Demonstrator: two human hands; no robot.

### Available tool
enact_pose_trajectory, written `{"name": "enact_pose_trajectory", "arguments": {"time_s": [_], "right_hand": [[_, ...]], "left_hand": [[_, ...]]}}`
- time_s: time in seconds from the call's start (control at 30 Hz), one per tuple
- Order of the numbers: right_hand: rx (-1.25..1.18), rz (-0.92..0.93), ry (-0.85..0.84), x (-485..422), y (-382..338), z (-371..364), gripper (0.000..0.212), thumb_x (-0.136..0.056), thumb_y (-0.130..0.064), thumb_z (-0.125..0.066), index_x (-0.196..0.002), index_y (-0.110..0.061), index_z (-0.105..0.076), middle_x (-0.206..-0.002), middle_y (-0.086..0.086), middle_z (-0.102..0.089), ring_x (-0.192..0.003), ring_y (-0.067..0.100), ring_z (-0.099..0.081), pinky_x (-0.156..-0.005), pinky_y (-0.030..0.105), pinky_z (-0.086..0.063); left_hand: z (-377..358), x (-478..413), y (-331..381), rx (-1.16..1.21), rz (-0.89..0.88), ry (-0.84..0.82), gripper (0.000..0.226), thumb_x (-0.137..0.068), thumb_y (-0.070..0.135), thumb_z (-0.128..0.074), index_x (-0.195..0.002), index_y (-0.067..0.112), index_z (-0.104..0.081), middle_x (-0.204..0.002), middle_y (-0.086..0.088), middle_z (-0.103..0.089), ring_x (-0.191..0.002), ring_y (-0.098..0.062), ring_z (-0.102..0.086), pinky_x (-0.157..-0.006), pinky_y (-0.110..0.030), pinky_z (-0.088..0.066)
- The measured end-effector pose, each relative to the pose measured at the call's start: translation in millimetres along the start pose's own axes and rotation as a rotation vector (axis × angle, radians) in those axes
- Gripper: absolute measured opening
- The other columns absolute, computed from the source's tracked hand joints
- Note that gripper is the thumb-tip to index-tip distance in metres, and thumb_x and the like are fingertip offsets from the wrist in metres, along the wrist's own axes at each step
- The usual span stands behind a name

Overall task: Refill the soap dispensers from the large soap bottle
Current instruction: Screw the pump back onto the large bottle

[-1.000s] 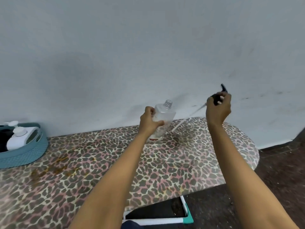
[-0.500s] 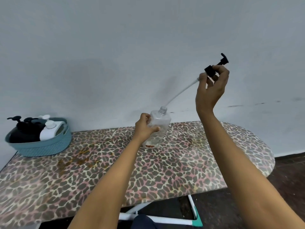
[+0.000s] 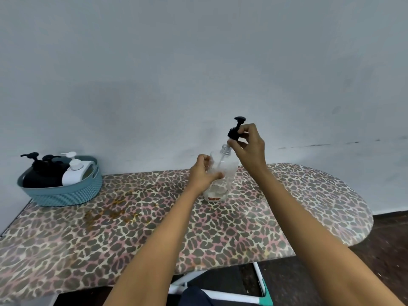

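Observation:
A clear plastic dispenser bottle (image 3: 223, 173) stands upright on the leopard-print ironing board (image 3: 154, 228), near its back edge. My left hand (image 3: 202, 174) grips the bottle's side. My right hand (image 3: 248, 146) pinches the black pump head (image 3: 235, 130) just above the bottle's threaded neck (image 3: 225, 149). The pump's thin tube runs down inside the bottle. Little liquid shows in it.
A teal basket (image 3: 66, 193) sits at the board's far left, holding black pump bottles (image 3: 44, 173) and a white pump bottle (image 3: 74, 173). A pale wall rises right behind the board. Dark floor and the board's white and teal legs (image 3: 260, 286) lie at the lower right.
My right hand came down from high at the right, bringing the pump over the bottle; the tube now sits inside it. My left hand kept its grip.

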State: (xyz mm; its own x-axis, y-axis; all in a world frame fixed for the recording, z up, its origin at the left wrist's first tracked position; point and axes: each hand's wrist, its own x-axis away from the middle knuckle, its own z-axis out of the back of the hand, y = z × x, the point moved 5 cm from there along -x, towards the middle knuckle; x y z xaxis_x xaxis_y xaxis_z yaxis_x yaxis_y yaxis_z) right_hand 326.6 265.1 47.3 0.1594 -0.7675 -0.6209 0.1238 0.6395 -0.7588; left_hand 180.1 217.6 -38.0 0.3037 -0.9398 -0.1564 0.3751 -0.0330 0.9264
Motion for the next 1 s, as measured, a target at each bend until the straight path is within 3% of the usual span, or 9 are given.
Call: {"name": "enact_pose_trajectory", "arguments": {"time_s": [0.13, 0.27, 0.4, 0.5, 0.57, 0.73, 0.83, 0.9, 1.0], "right_hand": [[-0.053, -0.110, -0.114, 9.2, 11.9, -4.7, 0.033, -0.081, 0.000, -0.068, -0.101, -0.010, -0.044, -0.107, 0.009, -0.062, -0.100, 0.015, -0.065, -0.087, 0.024, -0.055], [-0.122, -0.193, -0.176, 15.1, 15.5, -8.4, 0.030, -0.086, -0.004, -0.064, -0.109, -0.007, -0.044, -0.104, -0.001, -0.060, -0.095, 0.009, -0.065, -0.082, 0.021, -0.053], [-0.151, -0.223, -0.247, 15.1, 16.7, -9.9, 0.037, -0.089, -0.003, -0.057, -0.117, -0.026, -0.053, -0.103, -0.010, -0.063, -0.090, 0.009, -0.066, -0.084, 0.026, -0.052], [-0.225, -0.248, -0.340, 16.9, 18.5, -12.6, 0.045, -0.088, 0.003, -0.056, -0.115, -0.033, -0.057, -0.109, -0.003, -0.066, -0.096, 0.014, -0.068, -0.088, 0.029, -0.053], [-0.197, -0.264, -0.322, 16.3, 21.7, -12.3, 0.043, -0.083, 0.003, -0.064, -0.115, -0.027, -0.060, -0.105, 0.001, -0.065, -0.092, 0.021, -0.067, -0.085, 0.033, -0.054], [0.010, -0.306, -0.260, 17.7, 25.5, -16.2, 0.045, -0.072, -0.018, -0.082, -0.109, -0.016, -0.056, -0.088, -0.002, -0.052, -0.077, 0.016, -0.052, -0.071, 0.028, -0.045], [-0.032, -0.294, -0.338, 22.8, 30.0, -20.3, 0.038, -0.080, -0.023, -0.075, -0.114, -0.019, -0.059, -0.108, -0.002, -0.062, -0.100, 0.015, -0.061, -0.091, 0.031, -0.049], [-0.138, -0.310, -0.385, 25.5, 31.9, -21.2, 0.029, -0.086, -0.011, -0.067, -0.115, -0.012, -0.061, -0.119, -0.004, -0.063, -0.113, 0.012, -0.059, -0.103, 0.035, -0.044], [-0.207, -0.306, -0.394, 24.4, 31.4, -19.4, 0.026, -0.085, 0.001, -0.065, -0.111, -0.001, -0.063, -0.115, 0.005, -0.067, -0.107, 0.017, -0.064, -0.100, 0.039, -0.048]], "left_hand": [[-4.8, 3.2, -2.2, 0.031, 0.001, -0.007, 0.063, -0.070, 0.021, -0.082, -0.119, 0.013, -0.043, -0.117, 0.002, -0.051, -0.108, -0.017, -0.051, -0.090, -0.029, -0.043], [-7.2, 3.3, -3.7, 0.053, 0.007, 0.003, 0.061, -0.070, 0.022, -0.081, -0.117, 0.013, -0.043, -0.114, 0.000, -0.053, -0.110, -0.020, -0.053, -0.093, -0.036, -0.047], [-8.2, 4.8, -8.3, 0.058, 0.027, -0.007, 0.060, -0.072, 0.021, -0.080, -0.118, 0.014, -0.042, -0.116, 0.000, -0.051, -0.110, -0.019, -0.051, -0.090, -0.032, -0.044], [-9.2, 7.0, -15.6, 0.056, 0.044, -0.018, 0.059, -0.073, 0.019, -0.079, -0.119, 0.015, -0.041, -0.118, 0.001, -0.049, -0.110, -0.018, -0.050, -0.086, -0.029, -0.041], [-9.1, 8.3, -19.1, 0.060, 0.052, -0.015, 0.059, -0.074, 0.017, -0.078, -0.120, 0.014, -0.041, -0.119, 0.000, -0.049, -0.108, -0.016, -0.048, -0.084, -0.027, -0.039], [-10.2, 10.5, -17.2, 0.061, 0.041, -0.045, 0.060, -0.075, 0.016, -0.078, -0.122, 0.013, -0.041, -0.119, 0.002, -0.047, -0.109, -0.012, -0.046, -0.086, -0.026, -0.038], [-10.1, 10.1, -18.9, 0.067, 0.041, -0.042, 0.062, -0.074, 0.020, -0.079, -0.122, 0.013, -0.040, -0.118, 0.002, -0.047, -0.109, -0.014, -0.047, -0.087, -0.027, -0.039], [-8.9, 9.3, -22.1, 0.078, 0.043, -0.026, 0.062, -0.074, 0.021, -0.079, -0.122, 0.013, -0.040, -0.121, -0.001, -0.049, -0.111, -0.016, -0.048, -0.088, -0.027, -0.040], [-7.6, 9.1, -25.8, 0.085, 0.041, -0.021, 0.061, -0.074, 0.016, -0.079, -0.121, 0.013, -0.041, -0.125, -0.004, -0.049, -0.111, -0.016, -0.048, -0.091, -0.030, -0.043]]}}
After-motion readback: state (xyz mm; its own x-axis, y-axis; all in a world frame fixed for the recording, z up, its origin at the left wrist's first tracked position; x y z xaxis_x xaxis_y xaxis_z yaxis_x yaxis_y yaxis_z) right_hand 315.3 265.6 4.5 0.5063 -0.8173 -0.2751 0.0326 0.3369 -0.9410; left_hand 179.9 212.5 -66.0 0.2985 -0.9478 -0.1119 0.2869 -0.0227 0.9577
